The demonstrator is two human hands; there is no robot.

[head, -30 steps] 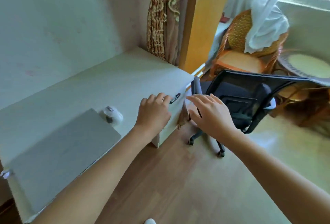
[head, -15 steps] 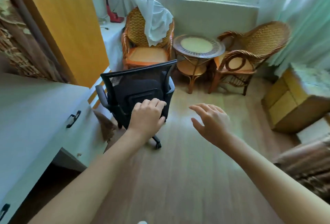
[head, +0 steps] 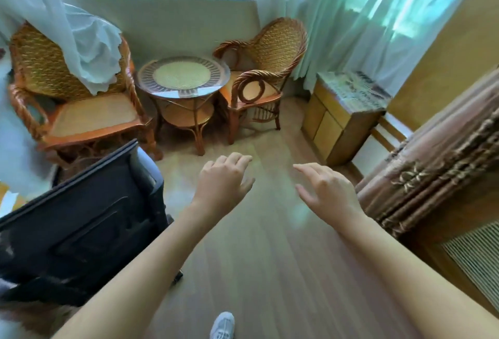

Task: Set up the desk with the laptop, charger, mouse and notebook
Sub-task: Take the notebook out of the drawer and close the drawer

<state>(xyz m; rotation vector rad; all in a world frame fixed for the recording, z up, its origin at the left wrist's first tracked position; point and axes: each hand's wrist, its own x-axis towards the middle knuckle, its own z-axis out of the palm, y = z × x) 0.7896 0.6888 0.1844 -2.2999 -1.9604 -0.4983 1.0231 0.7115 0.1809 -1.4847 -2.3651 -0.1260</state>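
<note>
**Both hands out front, nothing held**

The left hand (head: pixel 222 179) hangs over the wooden floor (head: pixel 270 257) with fingers loosely curled; the right hand (head: pixel 328 190) is spread wide beside it. The black office chair (head: pixel 81 228) stands at left. Laptop, charger, mouse and notebook are out of sight.

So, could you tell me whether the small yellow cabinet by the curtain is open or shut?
Shut: the door panels of the cabinet sit flush with its front, with no gap or interior visible.
</note>
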